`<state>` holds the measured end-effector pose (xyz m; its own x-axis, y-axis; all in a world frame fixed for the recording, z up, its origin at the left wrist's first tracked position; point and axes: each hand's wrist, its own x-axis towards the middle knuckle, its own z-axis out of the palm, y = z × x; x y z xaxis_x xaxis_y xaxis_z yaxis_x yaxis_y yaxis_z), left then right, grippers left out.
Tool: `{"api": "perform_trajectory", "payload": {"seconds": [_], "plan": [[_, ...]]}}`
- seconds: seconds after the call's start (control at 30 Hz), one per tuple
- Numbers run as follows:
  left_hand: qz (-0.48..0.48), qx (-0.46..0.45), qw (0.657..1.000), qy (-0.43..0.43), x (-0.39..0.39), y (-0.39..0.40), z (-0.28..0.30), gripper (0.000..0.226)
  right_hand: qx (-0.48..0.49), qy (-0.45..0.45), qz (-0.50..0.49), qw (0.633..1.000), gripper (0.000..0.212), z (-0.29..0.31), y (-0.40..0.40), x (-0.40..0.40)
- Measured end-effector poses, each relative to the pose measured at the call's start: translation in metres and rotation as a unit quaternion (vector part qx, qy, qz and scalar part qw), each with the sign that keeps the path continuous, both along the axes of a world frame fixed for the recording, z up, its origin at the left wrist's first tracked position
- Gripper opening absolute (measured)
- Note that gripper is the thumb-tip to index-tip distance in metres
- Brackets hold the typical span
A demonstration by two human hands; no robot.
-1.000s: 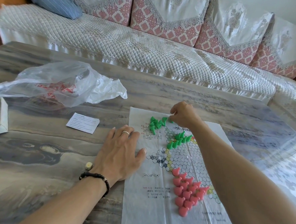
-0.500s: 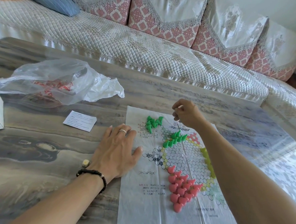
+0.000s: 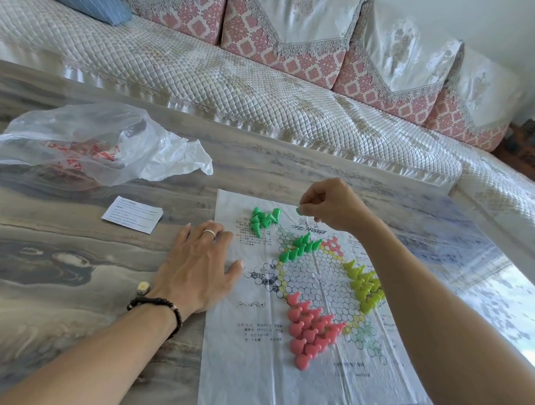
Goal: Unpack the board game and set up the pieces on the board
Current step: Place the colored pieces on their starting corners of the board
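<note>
A crumpled clear plastic bag (image 3: pixel 88 144) and a small white printed card (image 3: pixel 132 214) lie left of the thin paper game board (image 3: pixel 249 373). Your left hand (image 3: pixel 198 267) presses its edge, fingers spread. Your right hand (image 3: pixel 331 206) pinches one green cone piece (image 3: pixel 298 210) above the far edge.

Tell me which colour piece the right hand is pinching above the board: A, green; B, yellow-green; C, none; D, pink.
A: the right hand pinches a green piece at its fingertips, held over the far edge of the board sheet.
</note>
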<state>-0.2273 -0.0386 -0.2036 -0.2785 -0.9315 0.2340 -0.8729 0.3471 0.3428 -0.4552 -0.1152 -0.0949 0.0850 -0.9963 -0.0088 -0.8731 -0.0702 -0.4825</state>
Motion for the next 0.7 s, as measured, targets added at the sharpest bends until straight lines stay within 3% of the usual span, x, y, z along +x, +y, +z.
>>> {"api": "perform_trajectory", "payload": {"seconds": [0.3,0.5,0.7], "plan": [[-0.002,-0.002,1.0,-0.002,0.0,0.0,0.001,0.055,0.039,0.038,0.032,0.998,0.011,0.006,0.003,0.0],[-0.002,-0.002,1.0,-0.001,0.0,-0.001,-0.001,0.05,0.022,0.12,0.067,0.99,0.007,0.0,0.008,0.005],[0.001,-0.005,1.0,-0.008,0.0,-0.002,-0.001,0.055,0.041,0.114,0.082,0.989,0.009,-0.007,0.013,0.003]]}}
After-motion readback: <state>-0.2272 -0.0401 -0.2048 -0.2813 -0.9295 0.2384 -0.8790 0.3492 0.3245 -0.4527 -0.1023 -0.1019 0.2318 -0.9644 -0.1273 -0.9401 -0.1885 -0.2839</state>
